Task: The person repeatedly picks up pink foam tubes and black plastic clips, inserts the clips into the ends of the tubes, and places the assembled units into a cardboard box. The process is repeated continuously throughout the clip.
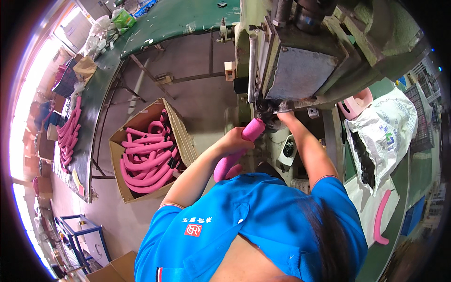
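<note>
My left hand (233, 141) is closed around a pink foam tube (244, 143) and holds it slanted, with its upper end pointing at the dark fixture (267, 112) under the grey-green machine head (300, 70). My right hand (284, 115) reaches up to that same fixture, just right of the tube's end. Its fingertips lie against the machine, and what they hold, if anything, is hidden. Both forearms rise from my blue shirt (225, 225) at the lower edge.
An open cardboard box (122, 188) with several curved pink foam tubes stands on the floor to the left. More pink tubes (69, 134) lie on a long green table. On the right are a white sack (387, 131), a pink tube (380, 214) and a blue rack (82, 235).
</note>
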The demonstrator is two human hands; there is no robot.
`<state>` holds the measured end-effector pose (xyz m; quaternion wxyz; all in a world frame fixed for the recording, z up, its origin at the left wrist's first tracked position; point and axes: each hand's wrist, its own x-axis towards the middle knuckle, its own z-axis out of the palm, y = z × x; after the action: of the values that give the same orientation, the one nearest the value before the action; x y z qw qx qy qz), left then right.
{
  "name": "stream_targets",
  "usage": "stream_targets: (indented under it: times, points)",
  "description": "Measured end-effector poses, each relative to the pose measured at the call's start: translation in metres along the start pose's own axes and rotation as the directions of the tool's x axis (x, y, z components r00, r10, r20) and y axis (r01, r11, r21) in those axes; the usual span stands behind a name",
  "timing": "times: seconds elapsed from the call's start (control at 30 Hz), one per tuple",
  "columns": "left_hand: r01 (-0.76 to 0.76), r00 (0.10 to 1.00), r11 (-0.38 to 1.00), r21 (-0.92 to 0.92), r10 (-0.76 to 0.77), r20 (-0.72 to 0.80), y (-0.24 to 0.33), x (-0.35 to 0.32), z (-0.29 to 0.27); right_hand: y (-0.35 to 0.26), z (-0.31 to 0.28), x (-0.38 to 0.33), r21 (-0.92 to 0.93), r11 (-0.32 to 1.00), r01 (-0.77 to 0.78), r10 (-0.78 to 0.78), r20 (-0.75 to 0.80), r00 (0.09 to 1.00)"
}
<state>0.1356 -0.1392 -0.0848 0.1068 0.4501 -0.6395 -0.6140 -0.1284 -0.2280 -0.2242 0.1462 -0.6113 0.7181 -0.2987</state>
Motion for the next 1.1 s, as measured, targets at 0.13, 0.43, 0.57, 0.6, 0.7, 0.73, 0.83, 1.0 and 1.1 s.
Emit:
stream_targets:
  times: [0.13,0.43,0.57,0.6,0.7,0.73,0.83,1.0,1.1]
  points:
    - [0.034,0.998,0.999,-0.042,-0.032,0.050,0.001,0.007,-0.002,0.022,-0.014,0.005,0.302,0.896,-0.327,0.258,0.247,0.934]
    - [-0.258,0.942,0.917,0.305,0.169,0.290,0.016,-0.052,-0.018,-0.096,-0.116,-0.062,0.831,0.270,-0.487,-0.093,0.526,0.845]
    - [-0.165,0.972,0.937,0.309,0.100,0.214,-0.007,-0.078,-0.016,-0.116,-0.116,-0.068,0.815,0.356,-0.458,-0.070,0.512,0.856]
    - [-0.123,0.985,0.941,0.316,0.077,0.155,-0.009,-0.082,-0.016,-0.117,-0.115,-0.068,0.806,0.375,-0.459,-0.051,0.512,0.857]
    - [-0.139,0.988,0.956,0.258,0.117,0.097,-0.004,-0.088,-0.011,-0.111,-0.108,-0.068,0.808,0.253,-0.533,-0.047,0.560,0.827]
    - [-0.124,0.990,0.953,0.275,0.099,0.102,-0.001,-0.086,-0.008,-0.096,-0.100,-0.068,0.812,0.209,-0.545,-0.041,0.564,0.824]
    - [-0.108,0.991,0.965,0.239,0.086,0.101,0.014,-0.086,0.003,-0.092,-0.112,-0.083,0.835,0.257,-0.487,0.188,0.451,0.872]
    - [-0.262,0.951,0.934,0.244,0.207,0.228,0.018,-0.069,0.034,-0.114,-0.161,-0.156,0.836,0.360,-0.414,-0.122,0.482,0.868]
    - [-0.344,0.927,0.874,0.343,0.258,0.272,0.023,-0.067,0.067,-0.105,-0.191,-0.186,0.808,0.504,-0.306,-0.118,0.415,0.902]
